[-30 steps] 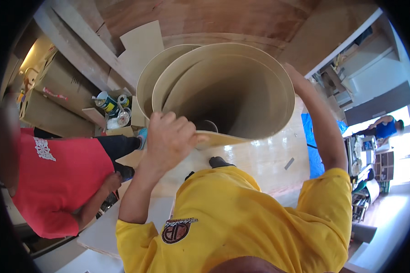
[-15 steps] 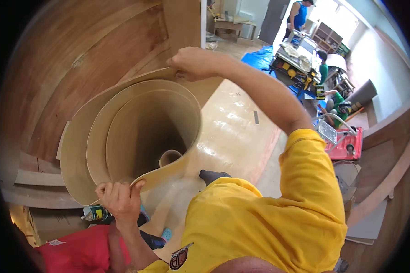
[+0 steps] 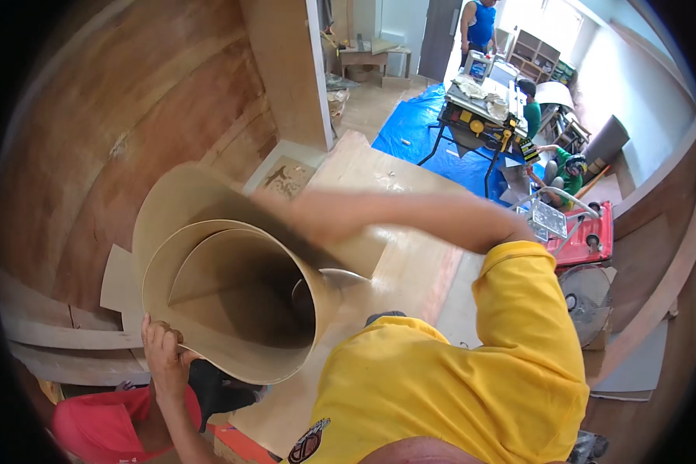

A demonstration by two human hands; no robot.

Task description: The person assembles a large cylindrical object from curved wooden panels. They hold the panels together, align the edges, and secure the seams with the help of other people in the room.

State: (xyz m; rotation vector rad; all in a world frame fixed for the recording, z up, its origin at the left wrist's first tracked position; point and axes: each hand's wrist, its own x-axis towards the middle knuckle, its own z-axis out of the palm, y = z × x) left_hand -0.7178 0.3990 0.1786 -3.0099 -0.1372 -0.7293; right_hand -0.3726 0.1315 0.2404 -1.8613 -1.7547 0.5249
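A large thin tan sheet, seemingly flexible plywood (image 3: pixel 232 356), stands rolled into a loose upright tube in front of me, with several turns visible inside. My left hand (image 3: pixel 166 352) is closed on its rim at the near left, fingers outside and thumb toward the inner side. At the far right of the roll, my right hand (image 3: pixel 298 220) is smeared by motion beside the loose outer turn. Its fingers do not show clearly, so I cannot tell whether it touches the sheet. The roll's lower end is mostly hidden.
A curved wooden wall (image 3: pixel 162 100) rises at left. A person in red (image 3: pixel 108 421) crouches at lower left. Beyond stand a table saw (image 3: pixel 479 116) on a blue tarp (image 3: pixel 410 127), several other people, a metal step stool (image 3: pixel 549 220) and a red cart (image 3: pixel 588 240).
The roll's outer turn has swung away from the inner turns. My right hand has moved down toward me, now blurred. My left hand has shifted slightly left and nearer, still on the rim.
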